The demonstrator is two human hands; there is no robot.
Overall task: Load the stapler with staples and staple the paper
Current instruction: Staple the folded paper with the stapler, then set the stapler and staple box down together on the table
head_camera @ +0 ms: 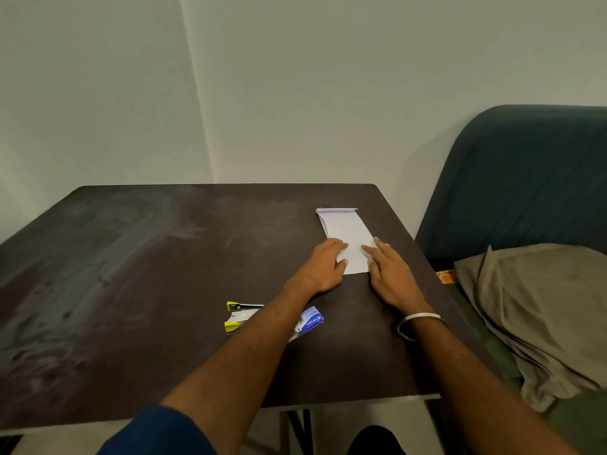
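Observation:
A folded white paper (346, 229) lies on the dark table (131, 274) toward its far right. My left hand (323, 266) rests flat on the paper's near left corner. My right hand (392, 274) presses its fingertips on the paper's near right edge; a metal bangle sits on that wrist. Closer to me, a yellow and silver stapler (238, 316) lies hinged apart on the table, partly hidden by my left forearm. A blue staple box (310, 321) lies just right of that forearm.
A dark green sofa (525, 178) stands right of the table with a beige cloth (538, 307) heaped on it. A plain wall runs behind the table. Table legs show below the near edge.

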